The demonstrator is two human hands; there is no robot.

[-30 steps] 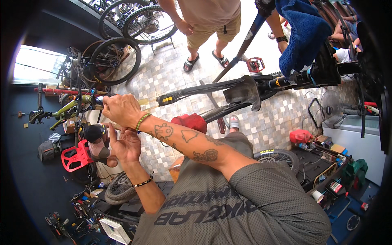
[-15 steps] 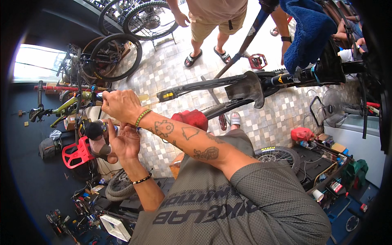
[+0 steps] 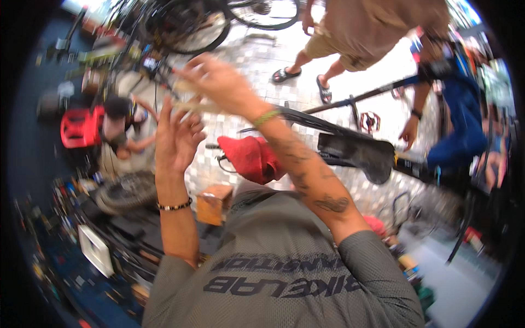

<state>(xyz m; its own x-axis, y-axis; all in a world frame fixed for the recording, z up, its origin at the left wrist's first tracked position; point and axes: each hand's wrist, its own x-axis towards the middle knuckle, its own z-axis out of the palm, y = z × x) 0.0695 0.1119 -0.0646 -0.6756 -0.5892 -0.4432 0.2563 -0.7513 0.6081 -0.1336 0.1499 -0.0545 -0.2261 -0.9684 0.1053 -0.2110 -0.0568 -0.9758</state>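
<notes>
Pale strip up in the air between two blurred hands

The pale strip [image 3: 203,106] sits between the hands, to the left of the bike [image 3: 355,157]. The right hand [image 3: 223,83] is above it with fingers partly bent; the left hand [image 3: 179,136] is below, upright and loosely curled, fingertips near the strip. Whether either hand really grips it I cannot tell (the blur hides the contact)

What could go wrong, as I judge it: the strip looks thin and bendy, so a loose hold may let it slip – and hands pulling apart may tug it out of line. A red cloth [image 3: 249,158] lies just below the right wrist, where a low sweep of the arm could catch it. A standing person [image 3: 383,33] has a hand close to the bike, so a bump from that side might nudge the frame

As for containers, a brown box [image 3: 214,205] is below the hands, near the person's lap – its inside does not show. A shallow white tray [image 3: 94,249] is at lower left, tilted in this view; anything small in it is too blurred to make out
</notes>
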